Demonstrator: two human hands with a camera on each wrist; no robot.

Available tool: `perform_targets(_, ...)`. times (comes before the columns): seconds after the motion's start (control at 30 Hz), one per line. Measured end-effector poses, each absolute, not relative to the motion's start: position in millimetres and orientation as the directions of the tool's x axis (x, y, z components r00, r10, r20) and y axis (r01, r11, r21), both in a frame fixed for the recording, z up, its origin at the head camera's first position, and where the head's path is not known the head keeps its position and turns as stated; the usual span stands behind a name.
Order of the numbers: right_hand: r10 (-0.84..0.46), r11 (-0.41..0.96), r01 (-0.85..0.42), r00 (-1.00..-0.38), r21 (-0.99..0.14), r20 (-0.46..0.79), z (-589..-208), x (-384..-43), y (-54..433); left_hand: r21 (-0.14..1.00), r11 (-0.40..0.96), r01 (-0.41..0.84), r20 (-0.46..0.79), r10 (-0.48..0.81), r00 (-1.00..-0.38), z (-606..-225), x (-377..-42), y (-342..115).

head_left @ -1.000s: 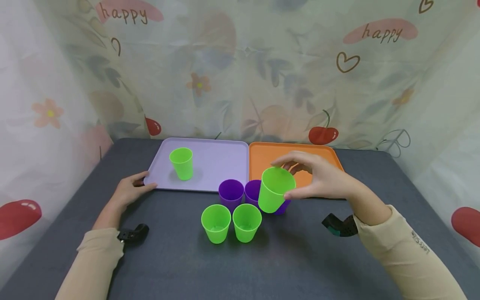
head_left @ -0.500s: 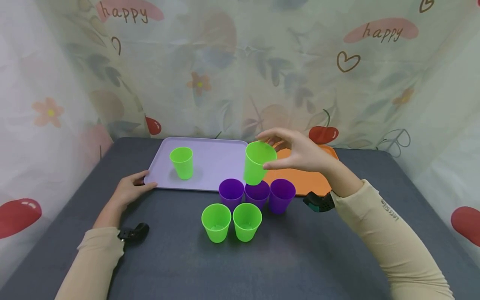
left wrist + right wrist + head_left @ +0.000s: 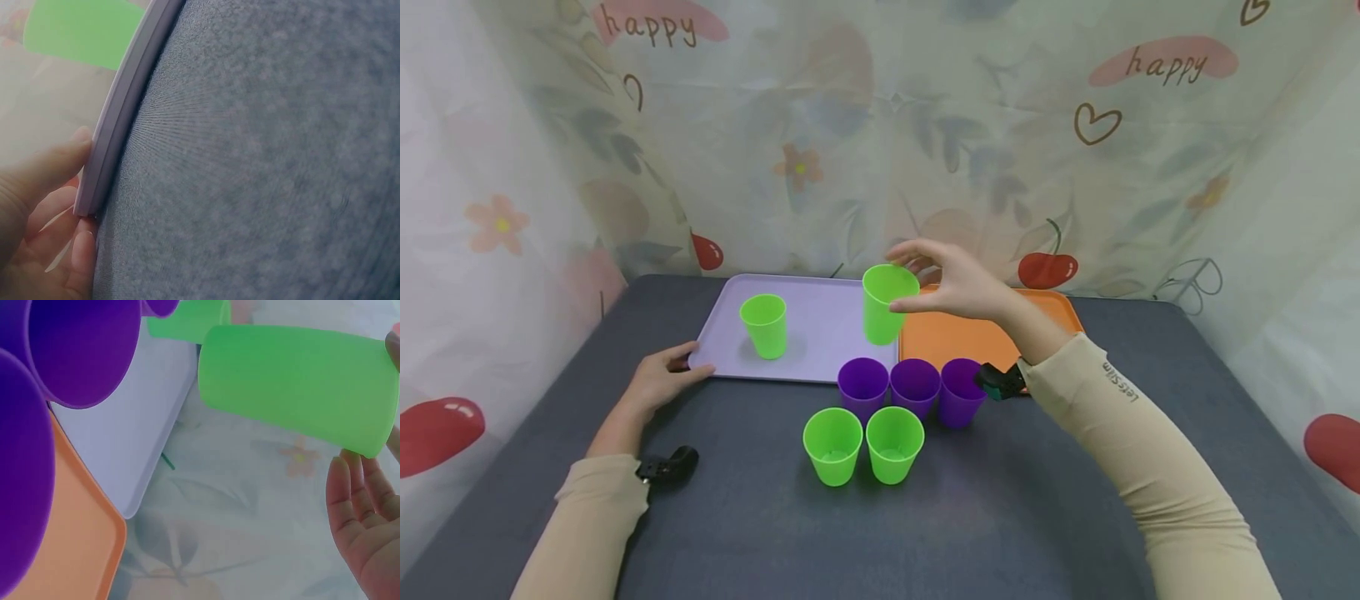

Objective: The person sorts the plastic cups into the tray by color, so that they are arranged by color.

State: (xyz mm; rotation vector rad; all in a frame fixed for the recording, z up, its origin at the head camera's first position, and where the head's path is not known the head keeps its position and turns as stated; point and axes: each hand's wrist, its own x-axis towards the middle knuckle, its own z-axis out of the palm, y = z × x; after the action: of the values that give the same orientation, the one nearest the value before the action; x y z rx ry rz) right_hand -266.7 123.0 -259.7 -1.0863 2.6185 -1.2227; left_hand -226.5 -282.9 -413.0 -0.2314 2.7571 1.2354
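My right hand [image 3: 958, 283] grips a green plastic cup [image 3: 882, 312] near its rim, thumb on the near side and fingers on the far side. The cup hangs upright above the right part of the lavender tray [image 3: 827, 292]. At that tray's near left corner my left hand [image 3: 661, 379] pinches the edge; in the left wrist view the thumb lies on the rim [image 3: 119, 106] and the fingers curl beneath. Another green cup [image 3: 766, 329] stands on the tray's left side. In the right wrist view the held green cup [image 3: 294, 387] shows clearly, apart from the tray.
Beside the lavender tray lies an orange tray [image 3: 955, 337]. In front stand purple cups in a row: left [image 3: 862, 392], middle [image 3: 914, 390] and right [image 3: 958, 400]. Nearer are two green cups [image 3: 832, 454]. A printed curtain [image 3: 895, 150] hangs behind the dark table [image 3: 880, 542].
My right hand has carried the green cup up, left and away from me, from over the purple cups to above the lavender tray. The left hand has stayed at the tray corner.
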Motion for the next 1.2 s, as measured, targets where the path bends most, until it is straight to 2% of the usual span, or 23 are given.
perform_targets(0.4,-0.599,0.491,-0.527,-0.783,-0.694,0.171,-270,-298,95,0.737,0.647,-0.194,-0.174,-0.097,-0.980,-412,-227,-283)
perform_targets(1.2,-0.636,0.513,-0.514,-0.766,-0.687,0.097,-293,-335,38,0.732,0.656,-0.184,-0.164,-0.093,-0.982,-414,-227,-284)
